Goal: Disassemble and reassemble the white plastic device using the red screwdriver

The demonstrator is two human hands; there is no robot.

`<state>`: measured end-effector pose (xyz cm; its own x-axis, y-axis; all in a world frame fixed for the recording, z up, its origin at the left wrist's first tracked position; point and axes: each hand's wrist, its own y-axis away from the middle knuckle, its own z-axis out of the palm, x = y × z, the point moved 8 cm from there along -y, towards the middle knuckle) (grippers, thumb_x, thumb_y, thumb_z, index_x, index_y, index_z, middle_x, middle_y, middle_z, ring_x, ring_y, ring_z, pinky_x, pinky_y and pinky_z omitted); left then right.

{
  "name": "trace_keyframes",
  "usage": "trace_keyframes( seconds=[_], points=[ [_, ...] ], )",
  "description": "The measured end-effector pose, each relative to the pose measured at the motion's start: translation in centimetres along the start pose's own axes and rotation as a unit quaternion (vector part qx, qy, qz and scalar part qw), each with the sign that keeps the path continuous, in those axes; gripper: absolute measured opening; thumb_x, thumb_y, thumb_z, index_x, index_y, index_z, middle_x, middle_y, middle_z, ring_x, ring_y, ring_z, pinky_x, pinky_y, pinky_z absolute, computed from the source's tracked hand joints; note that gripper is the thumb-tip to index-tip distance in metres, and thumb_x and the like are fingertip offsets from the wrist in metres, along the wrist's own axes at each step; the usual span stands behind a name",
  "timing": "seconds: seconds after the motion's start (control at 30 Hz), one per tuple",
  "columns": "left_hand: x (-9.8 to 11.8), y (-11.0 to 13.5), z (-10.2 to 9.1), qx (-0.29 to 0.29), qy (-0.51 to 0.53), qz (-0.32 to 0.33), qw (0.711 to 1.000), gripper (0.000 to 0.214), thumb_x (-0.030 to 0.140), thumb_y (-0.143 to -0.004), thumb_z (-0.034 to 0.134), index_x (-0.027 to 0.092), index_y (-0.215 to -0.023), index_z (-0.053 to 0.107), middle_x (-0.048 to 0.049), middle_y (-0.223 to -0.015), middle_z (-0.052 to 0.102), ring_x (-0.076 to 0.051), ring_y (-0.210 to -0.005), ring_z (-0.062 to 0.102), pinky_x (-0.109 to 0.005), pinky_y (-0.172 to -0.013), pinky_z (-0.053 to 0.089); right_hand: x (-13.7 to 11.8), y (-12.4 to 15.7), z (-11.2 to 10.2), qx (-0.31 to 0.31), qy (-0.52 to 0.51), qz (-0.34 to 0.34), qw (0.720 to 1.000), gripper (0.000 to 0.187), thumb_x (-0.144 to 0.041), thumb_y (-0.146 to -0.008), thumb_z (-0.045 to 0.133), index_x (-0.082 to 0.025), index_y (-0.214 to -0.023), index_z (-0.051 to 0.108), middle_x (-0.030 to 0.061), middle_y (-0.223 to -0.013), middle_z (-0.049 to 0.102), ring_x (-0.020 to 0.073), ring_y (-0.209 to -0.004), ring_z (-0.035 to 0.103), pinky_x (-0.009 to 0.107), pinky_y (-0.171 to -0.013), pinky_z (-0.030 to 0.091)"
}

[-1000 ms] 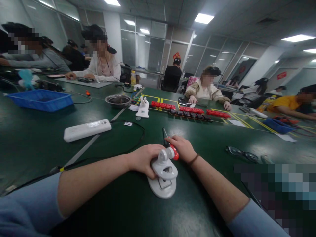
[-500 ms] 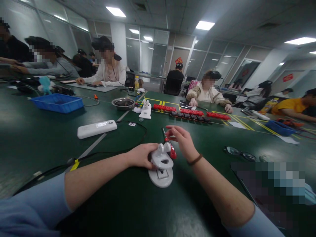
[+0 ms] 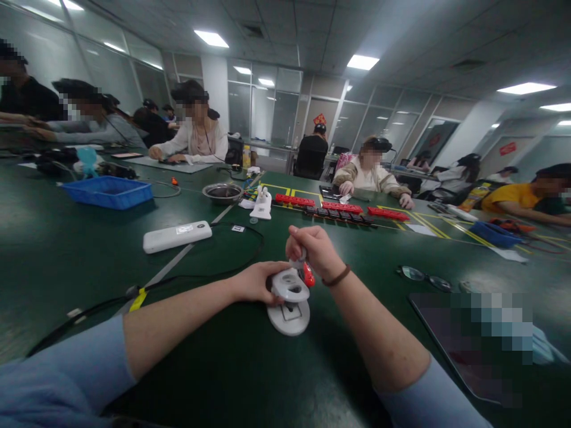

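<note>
My left hand (image 3: 256, 282) is closed around the left side of a white plastic stand (image 3: 289, 321) on the green table. The stand has a flat oval foot and, above it, a rounded collar with openings. Just over the collar, my right hand (image 3: 314, 252) has its fingers curled around a small white plastic bracket (image 3: 298, 258). How far the bracket is apart from the collar is hard to tell. Behind the stand lies a screwdriver (image 3: 308, 275) with a red handle, partly hidden by my right hand.
To the left lie a white oblong device (image 3: 177, 237) and a black cable (image 3: 178, 276). Farther back are a blue tray (image 3: 109, 193), a metal bowl (image 3: 223, 193), another white stand (image 3: 261, 205) and red strips (image 3: 341, 207). Glasses (image 3: 423, 277) and a dark tablet (image 3: 446, 339) lie right. Co-workers sit around.
My right hand has moved left and down from beside the stand, and its spread fingers have closed on the bracket. The left hand keeps its hold. The view has shifted slightly.
</note>
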<state>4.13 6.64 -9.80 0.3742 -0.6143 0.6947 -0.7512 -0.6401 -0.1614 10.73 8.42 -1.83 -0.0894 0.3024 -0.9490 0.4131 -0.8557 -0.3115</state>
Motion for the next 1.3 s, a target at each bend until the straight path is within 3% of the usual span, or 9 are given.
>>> trace_keyframes(
  seconds=[0.13, 0.2, 0.33, 0.43, 0.53, 0.73, 0.87, 0.97, 1.3],
  points=[
    [-0.6, 0.0, -0.1, 0.018, -0.014, -0.003, 1.000, 0.080, 0.034, -0.054, 0.070, 0.017, -0.125, 0.037, -0.0100, -0.127, 0.038, -0.026, -0.116, 0.036, -0.039, -0.100, 0.025, 0.7, 0.0, -7.4, 0.159, 0.236, 0.100, 0.953, 0.051, -0.054, -0.082, 0.030, -0.016, -0.056, 0.051, 0.0002, -0.049, 0.051, 0.0093, -0.042, 0.043, 0.021, -0.045, 0.033],
    [-1.1, 0.1, -0.1, 0.028, 0.025, -0.023, 0.999, 0.086, 0.032, -0.052, 0.072, 0.018, -0.127, 0.033, -0.0102, -0.127, 0.038, -0.026, -0.115, 0.037, -0.040, -0.100, 0.025, 3.0, 0.4, -10.3, 0.178, 0.286, 0.163, 0.927, 0.041, -0.045, -0.082, 0.040, -0.015, -0.059, 0.054, 0.0000, -0.046, 0.050, 0.0099, -0.040, 0.042, 0.022, -0.045, 0.033],
    [-1.4, 0.3, -0.1, 0.055, 0.102, -0.032, 0.993, 0.096, 0.028, -0.048, 0.075, 0.019, -0.129, 0.025, -0.0110, -0.124, 0.038, -0.025, -0.112, 0.041, -0.041, -0.100, 0.025, 8.0, 1.7, -12.7, 0.210, 0.349, 0.239, 0.882, 0.027, -0.030, -0.079, 0.055, -0.014, -0.058, 0.052, -0.0009, -0.056, 0.052, 0.0126, -0.057, 0.051, 0.028, -0.063, 0.040],
    [-1.3, 0.4, -1.1, 0.081, 0.115, -0.034, 0.990, 0.094, 0.026, -0.049, 0.075, 0.019, -0.128, 0.025, -0.0102, -0.120, 0.039, -0.023, -0.105, 0.046, -0.041, -0.096, 0.030, 8.7, 2.1, -12.2, 0.242, 0.344, 0.228, 0.878, 0.021, -0.028, -0.077, 0.057, -0.013, -0.063, 0.052, 0.0049, -0.076, 0.056, 0.0191, -0.086, 0.051, 0.036, -0.080, 0.036],
    [-0.7, 0.4, -3.2, 0.101, 0.119, -0.042, 0.987, 0.093, 0.025, -0.052, 0.073, 0.020, -0.129, 0.021, -0.0102, -0.121, 0.037, -0.021, -0.101, 0.048, -0.040, -0.093, 0.034, 6.9, 2.0, -11.0, 0.272, 0.283, 0.179, 0.902, 0.021, -0.035, -0.080, 0.047, -0.015, -0.074, 0.053, 0.0121, -0.094, 0.054, 0.0243, -0.101, 0.044, 0.036, -0.085, 0.034],
    [1.3, -0.3, -7.2, 0.133, 0.151, -0.013, 0.979, 0.096, 0.023, -0.056, 0.071, 0.026, -0.131, 0.012, -0.0112, -0.121, 0.033, -0.020, -0.094, 0.051, -0.034, -0.077, 0.044, 5.2, 2.0, -4.7, 0.193, 0.023, 0.179, 0.964, 0.043, -0.053, -0.084, 0.027, -0.016, -0.098, 0.045, 0.0101, -0.089, 0.056, 0.0182, -0.071, 0.057, 0.031, -0.063, 0.047],
    [1.6, -0.8, -7.2, 0.139, 0.129, -0.005, 0.982, 0.095, 0.022, -0.055, 0.072, 0.027, -0.131, 0.015, -0.0104, -0.118, 0.036, -0.018, -0.087, 0.053, -0.031, -0.071, 0.046, 6.6, 2.7, -0.8, 0.116, -0.207, 0.265, 0.935, 0.033, -0.046, -0.082, 0.045, -0.015, -0.091, 0.048, 0.0046, -0.072, 0.056, 0.0158, -0.058, 0.056, 0.028, -0.057, 0.047],
    [1.0, -1.2, -6.4, 0.143, 0.160, -0.003, 0.977, 0.092, 0.024, -0.057, 0.070, 0.027, -0.130, 0.015, -0.0102, -0.115, 0.038, -0.018, -0.083, 0.055, -0.030, -0.067, 0.046, 7.3, 2.7, -0.8, 0.109, -0.264, 0.300, 0.910, 0.014, -0.026, -0.084, 0.044, -0.013, -0.084, 0.050, 0.0016, -0.063, 0.054, 0.0138, -0.054, 0.055, 0.026, -0.059, 0.047],
    [-2.6, -2.1, -5.5, 0.295, 0.132, -0.015, 0.946, 0.091, 0.057, -0.060, 0.060, 0.011, -0.129, 0.024, -0.0183, -0.121, 0.042, -0.028, -0.112, 0.041, -0.039, -0.096, 0.030, 8.9, 2.0, -3.4, 0.143, -0.305, 0.308, 0.890, 0.025, -0.022, -0.088, 0.037, -0.012, -0.071, 0.052, -0.0006, -0.051, 0.054, 0.0103, -0.043, 0.053, 0.019, -0.050, 0.046]
  ],
)
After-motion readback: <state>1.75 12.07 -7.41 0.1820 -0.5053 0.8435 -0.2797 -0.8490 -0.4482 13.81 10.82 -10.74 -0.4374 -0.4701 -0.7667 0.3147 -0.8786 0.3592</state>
